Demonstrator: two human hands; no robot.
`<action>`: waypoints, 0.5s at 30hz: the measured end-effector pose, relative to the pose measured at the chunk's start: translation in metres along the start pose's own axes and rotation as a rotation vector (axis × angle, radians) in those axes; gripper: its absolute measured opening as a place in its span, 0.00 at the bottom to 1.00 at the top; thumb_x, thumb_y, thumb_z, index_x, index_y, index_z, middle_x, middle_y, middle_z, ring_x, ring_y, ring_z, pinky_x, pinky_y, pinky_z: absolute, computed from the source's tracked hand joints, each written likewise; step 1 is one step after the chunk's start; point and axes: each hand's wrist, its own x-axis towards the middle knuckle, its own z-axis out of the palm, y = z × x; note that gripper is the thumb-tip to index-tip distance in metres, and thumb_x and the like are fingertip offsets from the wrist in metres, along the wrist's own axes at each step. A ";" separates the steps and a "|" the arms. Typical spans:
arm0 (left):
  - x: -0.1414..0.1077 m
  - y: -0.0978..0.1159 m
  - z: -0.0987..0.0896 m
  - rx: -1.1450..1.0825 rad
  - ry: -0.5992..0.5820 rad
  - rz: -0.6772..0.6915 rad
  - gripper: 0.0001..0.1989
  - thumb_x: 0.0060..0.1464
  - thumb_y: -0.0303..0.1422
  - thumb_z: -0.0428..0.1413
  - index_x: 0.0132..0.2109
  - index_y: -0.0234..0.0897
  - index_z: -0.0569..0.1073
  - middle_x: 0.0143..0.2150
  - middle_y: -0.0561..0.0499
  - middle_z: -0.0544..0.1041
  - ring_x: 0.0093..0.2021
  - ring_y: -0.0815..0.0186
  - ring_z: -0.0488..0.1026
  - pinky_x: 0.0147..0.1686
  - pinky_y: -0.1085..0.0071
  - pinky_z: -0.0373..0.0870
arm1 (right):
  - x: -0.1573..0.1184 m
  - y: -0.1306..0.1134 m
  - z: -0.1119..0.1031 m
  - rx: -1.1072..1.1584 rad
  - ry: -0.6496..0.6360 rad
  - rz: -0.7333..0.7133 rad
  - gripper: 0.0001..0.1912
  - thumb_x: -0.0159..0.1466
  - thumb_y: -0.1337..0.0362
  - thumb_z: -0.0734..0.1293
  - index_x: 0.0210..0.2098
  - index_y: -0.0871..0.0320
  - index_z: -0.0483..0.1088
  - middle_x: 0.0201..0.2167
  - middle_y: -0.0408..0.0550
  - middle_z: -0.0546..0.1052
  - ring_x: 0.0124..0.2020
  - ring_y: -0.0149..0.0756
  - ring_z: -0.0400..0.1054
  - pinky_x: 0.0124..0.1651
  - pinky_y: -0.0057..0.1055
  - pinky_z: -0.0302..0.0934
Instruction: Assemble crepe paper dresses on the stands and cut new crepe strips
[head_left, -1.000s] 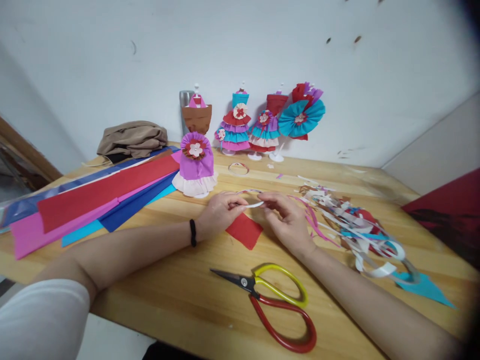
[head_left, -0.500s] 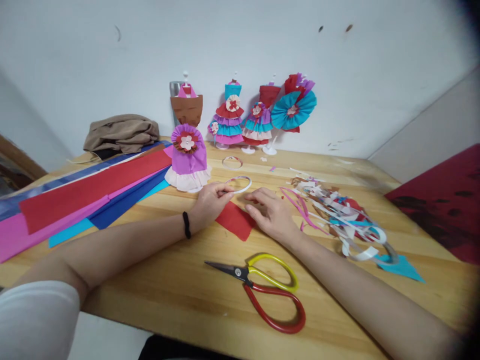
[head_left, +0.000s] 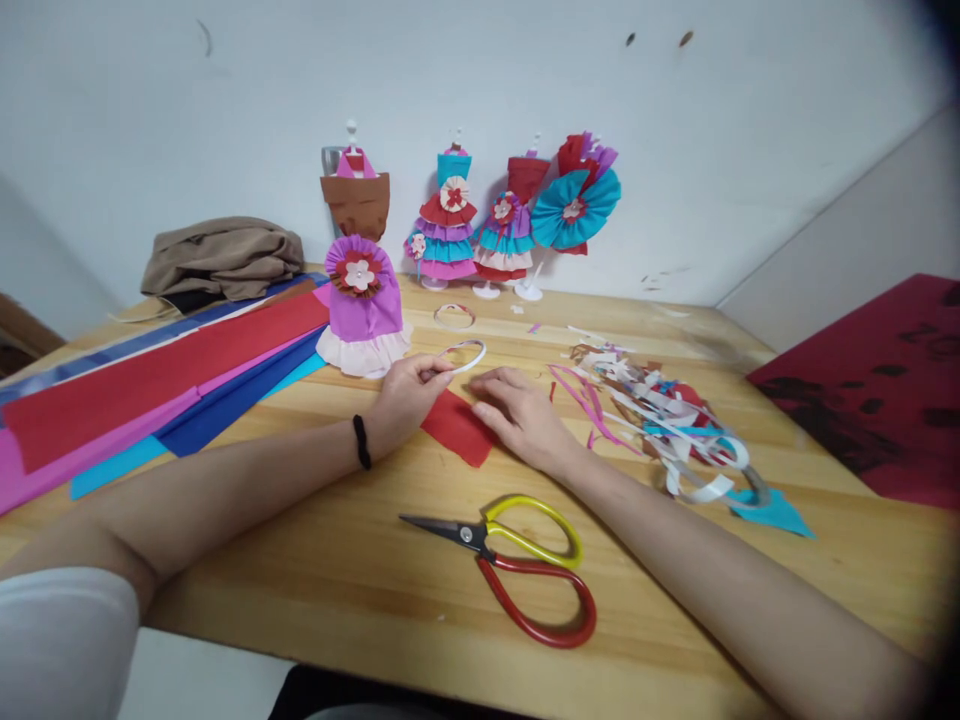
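Observation:
My left hand (head_left: pixel 409 395) pinches a roll of white tape (head_left: pixel 470 356) by its near left edge, tilted just above the table. A red piece of crepe paper (head_left: pixel 459 430) lies flat between my hands. My right hand (head_left: pixel 521 415) rests at the paper's right edge, fingers slightly bent and apart, holding nothing that shows. Nearer to me are scissors (head_left: pixel 466 536) with one yellow and one red handle, their blades pointing left.
Behind stand small dress forms in paper dresses, the nearest purple (head_left: pixel 365 310). Long coloured paper sheets (head_left: pixel 172 380) and brown cloth (head_left: pixel 221 258) lie left. Paper scraps (head_left: pixel 660 410) are heaped right. Another tape ring (head_left: pixel 454 317) lies farther back.
The whole view has shifted a little, so everything sits slightly left and higher. My hands keep nearly the same pose around the red paper, with the tape still in my left hand.

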 end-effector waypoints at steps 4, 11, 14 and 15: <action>-0.001 0.001 -0.001 0.004 -0.005 0.002 0.04 0.48 0.28 0.59 0.32 0.32 0.78 0.24 0.54 0.73 0.23 0.73 0.63 0.24 0.77 0.60 | 0.002 0.004 0.003 -0.052 -0.033 0.059 0.02 0.63 0.67 0.66 0.34 0.58 0.72 0.40 0.54 0.76 0.44 0.45 0.69 0.49 0.44 0.63; -0.001 0.003 -0.001 0.037 -0.005 0.037 0.03 0.48 0.28 0.60 0.31 0.33 0.78 0.24 0.54 0.74 0.24 0.72 0.65 0.26 0.76 0.61 | 0.000 -0.003 -0.002 0.195 0.077 0.099 0.08 0.63 0.69 0.63 0.28 0.56 0.64 0.33 0.48 0.75 0.37 0.38 0.70 0.41 0.35 0.63; -0.002 0.002 -0.001 0.041 -0.009 0.036 0.04 0.49 0.29 0.60 0.32 0.32 0.78 0.25 0.53 0.74 0.25 0.72 0.66 0.27 0.76 0.62 | -0.001 -0.004 -0.001 0.150 0.088 0.132 0.03 0.64 0.65 0.64 0.33 0.56 0.68 0.32 0.48 0.74 0.33 0.37 0.68 0.37 0.34 0.62; -0.001 0.002 -0.001 0.041 -0.011 0.035 0.04 0.48 0.29 0.60 0.32 0.32 0.78 0.26 0.53 0.75 0.25 0.72 0.67 0.27 0.76 0.63 | 0.000 -0.003 -0.001 0.108 0.075 0.127 0.03 0.63 0.64 0.65 0.36 0.57 0.69 0.34 0.49 0.75 0.34 0.39 0.68 0.38 0.35 0.63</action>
